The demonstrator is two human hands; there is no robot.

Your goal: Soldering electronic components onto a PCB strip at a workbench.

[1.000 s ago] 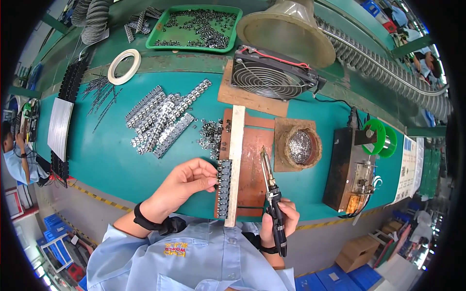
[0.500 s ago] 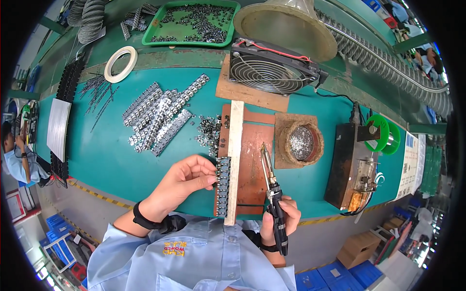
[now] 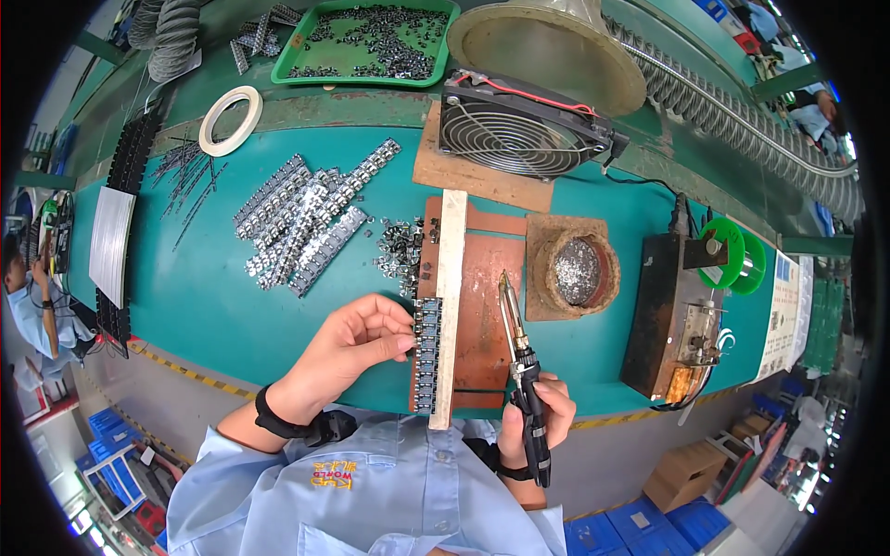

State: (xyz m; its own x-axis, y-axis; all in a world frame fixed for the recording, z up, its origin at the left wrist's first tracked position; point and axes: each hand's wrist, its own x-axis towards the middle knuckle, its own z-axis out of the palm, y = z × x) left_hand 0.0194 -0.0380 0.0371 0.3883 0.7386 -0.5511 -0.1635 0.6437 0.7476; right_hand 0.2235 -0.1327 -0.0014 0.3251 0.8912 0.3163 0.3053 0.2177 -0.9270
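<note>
My right hand is wrapped round the dark handle of a soldering iron. The iron's metal tip points away from me, over a reddish-brown board. To the left, my left hand has thumb and fingers pinched at the left edge of a strip of small blue-grey electronic parts. That strip lies lengthwise against a pale wooden bar on the board. Exactly what the fingertips grip is partly hidden. Beyond them sits a heap of loose small metal parts.
Right of the board stands a round pot of silvery material; behind it, a black fan. A dark box with a green solder spool is farther right. Metal strips, a tape roll and a green tray lie left and back.
</note>
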